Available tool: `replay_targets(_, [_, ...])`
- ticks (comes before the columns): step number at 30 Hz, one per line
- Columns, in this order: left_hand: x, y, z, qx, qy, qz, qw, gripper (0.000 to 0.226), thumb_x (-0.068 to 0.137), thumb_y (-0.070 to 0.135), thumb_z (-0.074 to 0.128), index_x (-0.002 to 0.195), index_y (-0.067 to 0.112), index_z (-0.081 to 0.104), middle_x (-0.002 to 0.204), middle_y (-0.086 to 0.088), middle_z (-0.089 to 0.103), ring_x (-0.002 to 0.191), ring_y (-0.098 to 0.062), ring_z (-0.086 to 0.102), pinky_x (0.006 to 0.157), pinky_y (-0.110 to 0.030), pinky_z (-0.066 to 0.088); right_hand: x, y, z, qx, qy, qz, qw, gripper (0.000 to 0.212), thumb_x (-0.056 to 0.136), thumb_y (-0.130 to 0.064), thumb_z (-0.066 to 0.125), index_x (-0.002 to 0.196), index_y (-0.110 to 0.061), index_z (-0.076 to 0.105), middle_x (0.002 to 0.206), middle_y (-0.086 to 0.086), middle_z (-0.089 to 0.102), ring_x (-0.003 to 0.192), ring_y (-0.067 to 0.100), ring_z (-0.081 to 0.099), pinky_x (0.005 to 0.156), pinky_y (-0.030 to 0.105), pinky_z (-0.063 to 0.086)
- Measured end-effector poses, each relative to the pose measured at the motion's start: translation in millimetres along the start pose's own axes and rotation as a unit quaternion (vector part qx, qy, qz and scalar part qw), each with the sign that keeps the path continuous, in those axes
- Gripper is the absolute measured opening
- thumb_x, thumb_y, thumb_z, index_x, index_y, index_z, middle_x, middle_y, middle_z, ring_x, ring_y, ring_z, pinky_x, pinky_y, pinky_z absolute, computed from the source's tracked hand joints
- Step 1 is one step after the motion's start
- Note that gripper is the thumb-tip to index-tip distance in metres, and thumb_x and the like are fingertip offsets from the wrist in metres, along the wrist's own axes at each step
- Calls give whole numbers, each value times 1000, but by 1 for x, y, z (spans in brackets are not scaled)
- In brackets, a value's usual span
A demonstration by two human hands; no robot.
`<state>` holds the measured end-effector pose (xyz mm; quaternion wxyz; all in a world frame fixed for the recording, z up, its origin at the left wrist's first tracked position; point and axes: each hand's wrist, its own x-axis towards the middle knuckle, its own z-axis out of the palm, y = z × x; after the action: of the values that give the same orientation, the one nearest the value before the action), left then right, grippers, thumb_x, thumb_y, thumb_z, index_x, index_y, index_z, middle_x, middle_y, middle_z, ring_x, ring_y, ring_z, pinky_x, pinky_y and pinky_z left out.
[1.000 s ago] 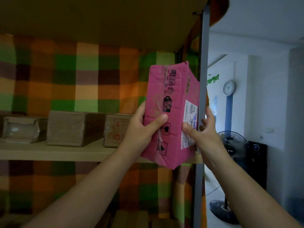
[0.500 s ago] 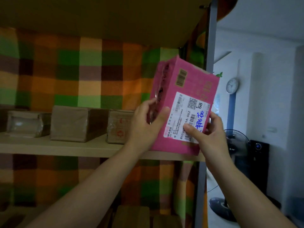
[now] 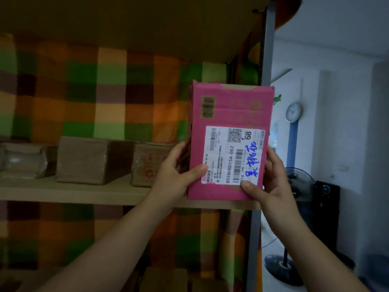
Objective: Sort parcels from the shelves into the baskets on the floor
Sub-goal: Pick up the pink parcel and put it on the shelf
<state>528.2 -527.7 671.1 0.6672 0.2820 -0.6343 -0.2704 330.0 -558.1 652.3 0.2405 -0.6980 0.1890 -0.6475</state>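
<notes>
Against the checkered cloth (image 3: pixel 105 91), the pink parcel (image 3: pixel 231 110) has turned to show its label (image 3: pixel 233 154); left hand (image 3: pixel 174 178) and right hand (image 3: pixel 271 182) grasp it for reading.

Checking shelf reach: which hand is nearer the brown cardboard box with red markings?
Left. The left hand grips the left edge of the pink cardboard parcel, beside the brown cardboard box with red markings; the right hand holds its opposite edge, farther off.
</notes>
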Motion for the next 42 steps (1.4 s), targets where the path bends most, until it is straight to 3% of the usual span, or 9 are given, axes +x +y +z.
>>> replay_targets(7, [1,4,2,13,-15,33,999,54,70,11,72,113,36,50,105,18,63,90,12,63,66,-11,52,-2,3,-2,7,-8,-18,1000,85,77,-3,69,139,-46,29,134,-4,56,120,13,56,99,48,48])
replay_targets(17, [4,5,7,1,2,-25,1000,78,58,47,66,133,39,46,105,15,66,86,-3,69,69,-25,57,-3,1,-12,5,-2,25,1000,78,70,-28,68,141,-41,36,127,-9,61,118,12,57,83,31,56])
replay_targets(21, [4,3,7,33,4,-46,998,83,57,60,60,135,40,44,122,6,63,104,-10,64,86,-34,55,-1,2,-13,11,-4,35,999,77,72,-29,72,141,-39,37,128,-9,61,120,13,56,87,31,55])
replay_targets(25, [7,6,10,37,-30,-57,997,53,65,57,57,117,48,52,120,7,65,102,-8,65,91,-32,52,-4,-1,-18,17,-65,50,996,101,54,-48,82,142,-39,33,132,-13,57,120,7,55,88,25,52])
replay_targets(30, [17,17,14,-24,-55,-108,992,35,79,42,58,113,33,59,82,20,73,72,3,69,65,-23,57,2,-1,-17,-17,-24,61,998,93,57,-27,87,134,-44,37,126,-14,58,113,3,57,95,32,51])
replay_targets(33, [19,16,16,-28,-76,-81,993,64,73,37,69,134,31,49,114,12,68,96,-1,66,82,-26,57,12,3,-19,17,20,84,996,85,66,-22,80,139,-30,38,130,-2,58,117,13,57,98,39,49])
replay_targets(36, [22,8,17,64,-49,-48,996,80,75,31,72,145,27,34,139,4,49,122,-12,52,102,-33,46,18,4,-21,23,33,87,995,83,69,-19,71,143,-24,34,127,-3,58,113,11,58,89,30,53])
replay_targets(39, [24,1,20,118,-35,0,992,66,84,27,64,144,23,36,132,7,53,120,-9,52,91,-15,47,23,3,-24,9,42,75,996,67,79,-5,67,134,-31,39,116,-12,59,104,1,59,77,19,55])
replay_targets(42, [26,-6,23,146,-42,30,988,62,88,28,60,145,27,34,126,12,54,109,0,53,85,-8,47,28,1,-28,-29,35,68,997,60,83,-5,64,123,-41,38,113,-16,57,108,3,57,86,26,51])
